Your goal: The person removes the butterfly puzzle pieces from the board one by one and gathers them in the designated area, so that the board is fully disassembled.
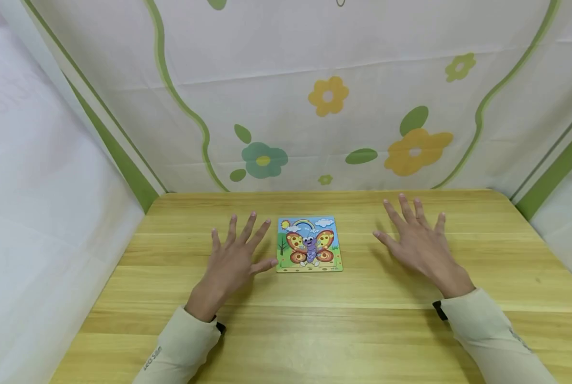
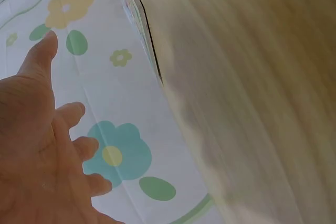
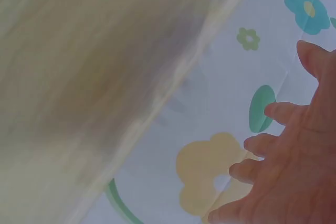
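A square butterfly picture puzzle (image 1: 310, 244) lies flat on the wooden table in the head view, between the two hands. Just left of it is my left hand (image 1: 235, 261), fingers spread and holding nothing, its thumb tip close to the puzzle's lower left edge. My right hand (image 1: 420, 245) is farther off on the right side, also with spread fingers and nothing in it. In the left wrist view, the left hand (image 2: 42, 129) shows beside the thin edge of the puzzle (image 2: 139, 19). The right wrist view has the right hand (image 3: 289, 156) with fingers apart.
The wooden table (image 1: 353, 330) has rounded back corners. Behind it hangs a white curtain (image 1: 276, 106) printed with flowers, leaves and green lines. More white cloth (image 1: 50, 186) hangs along the left side, and also on the right.
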A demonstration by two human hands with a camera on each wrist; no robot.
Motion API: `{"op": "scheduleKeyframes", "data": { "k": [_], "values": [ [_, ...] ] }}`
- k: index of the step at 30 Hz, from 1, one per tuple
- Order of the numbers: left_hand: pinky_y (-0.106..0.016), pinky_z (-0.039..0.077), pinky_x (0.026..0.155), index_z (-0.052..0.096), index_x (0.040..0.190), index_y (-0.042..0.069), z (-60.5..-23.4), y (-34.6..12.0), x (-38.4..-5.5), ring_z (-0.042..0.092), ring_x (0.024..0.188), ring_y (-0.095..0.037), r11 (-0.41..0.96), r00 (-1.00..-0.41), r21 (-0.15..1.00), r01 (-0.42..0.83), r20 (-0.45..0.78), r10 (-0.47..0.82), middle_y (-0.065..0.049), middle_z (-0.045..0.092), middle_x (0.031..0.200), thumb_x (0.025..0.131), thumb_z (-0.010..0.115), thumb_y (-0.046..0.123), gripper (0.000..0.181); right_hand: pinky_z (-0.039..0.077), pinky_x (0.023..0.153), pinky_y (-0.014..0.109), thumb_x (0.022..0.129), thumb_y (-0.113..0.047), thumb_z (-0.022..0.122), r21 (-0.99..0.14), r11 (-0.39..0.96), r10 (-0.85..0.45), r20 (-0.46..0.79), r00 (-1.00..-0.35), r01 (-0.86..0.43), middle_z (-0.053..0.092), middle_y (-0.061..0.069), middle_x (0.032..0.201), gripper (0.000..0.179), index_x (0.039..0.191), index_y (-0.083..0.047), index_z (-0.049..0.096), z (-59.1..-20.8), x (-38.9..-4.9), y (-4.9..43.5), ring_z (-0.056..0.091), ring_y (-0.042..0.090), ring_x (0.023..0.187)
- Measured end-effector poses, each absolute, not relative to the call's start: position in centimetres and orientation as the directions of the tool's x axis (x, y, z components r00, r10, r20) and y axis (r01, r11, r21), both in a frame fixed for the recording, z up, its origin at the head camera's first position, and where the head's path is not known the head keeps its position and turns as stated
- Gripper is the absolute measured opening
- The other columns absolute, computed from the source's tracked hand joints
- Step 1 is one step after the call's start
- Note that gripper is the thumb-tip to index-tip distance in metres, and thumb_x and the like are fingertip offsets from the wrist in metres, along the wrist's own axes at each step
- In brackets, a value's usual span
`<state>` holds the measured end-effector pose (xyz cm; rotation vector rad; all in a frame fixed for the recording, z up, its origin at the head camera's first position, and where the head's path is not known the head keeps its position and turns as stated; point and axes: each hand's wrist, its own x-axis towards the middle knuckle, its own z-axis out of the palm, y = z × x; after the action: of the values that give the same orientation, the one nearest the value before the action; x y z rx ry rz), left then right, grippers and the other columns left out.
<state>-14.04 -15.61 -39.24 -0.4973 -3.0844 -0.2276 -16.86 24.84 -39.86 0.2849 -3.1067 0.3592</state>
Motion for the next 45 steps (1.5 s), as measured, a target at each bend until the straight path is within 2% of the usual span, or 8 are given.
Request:
{"op": "scheduleKeyframes", "data": {
  "k": [16,28,36,45],
  "values": [
    [-0.082,0.004,0.118,0.016,0.169,0.031,-39.4,-14.9,-13.9,-0.005,0.163,-0.040,0.878,-0.892,0.224,0.423,-0.066,0.446,-0.001,0.003,0.178,0.097,0.058,0.069,0.092,-0.005,0.113,0.086,0.106,-0.066,0.040,-0.236,0.937,-0.261,0.012,-0.965,-0.257,0.001,0.018,0.177,0.082,0.170,-0.022,0.015,-39.4,-18.6,21.8,0.001,0.051,0.161],
    [-0.080,0.007,0.120,0.022,0.169,0.027,-40.1,-14.0,-14.2,0.003,0.163,-0.042,0.838,-0.827,0.228,0.496,-0.169,0.536,-0.004,0.008,0.178,0.095,0.058,0.070,0.092,-0.002,0.118,0.082,0.106,-0.056,0.051,-0.293,0.907,-0.315,0.004,-0.949,-0.302,0.007,0.017,0.177,0.079,0.169,-0.019,0.024,-40.1,-20.8,18.3,0.007,0.048,0.161],
    [-0.076,0.008,0.123,0.020,0.169,0.031,-40.4,-13.9,-13.8,0.003,0.164,-0.038,0.811,-0.775,0.226,0.540,-0.243,0.584,-0.002,0.008,0.178,0.095,0.058,0.071,0.093,0.008,0.120,0.080,0.104,-0.054,0.055,-0.317,0.879,-0.372,0.013,-0.928,-0.357,0.016,0.017,0.176,0.078,0.167,-0.017,0.028,-40.7,-22.2,15.8,0.018,0.046,0.160],
    [-0.074,0.011,0.124,0.020,0.169,0.032,-40.7,-13.8,-13.3,0.009,0.164,-0.038,0.778,-0.727,0.249,0.577,-0.278,0.628,-0.001,0.008,0.178,0.094,0.059,0.071,0.093,0.016,0.121,0.076,0.102,-0.055,0.060,-0.353,0.856,-0.397,0.021,-0.918,-0.378,0.027,0.018,0.172,0.078,0.165,-0.016,0.035,-41.1,-23.5,13.3,0.028,0.044,0.158]
  ]
}}
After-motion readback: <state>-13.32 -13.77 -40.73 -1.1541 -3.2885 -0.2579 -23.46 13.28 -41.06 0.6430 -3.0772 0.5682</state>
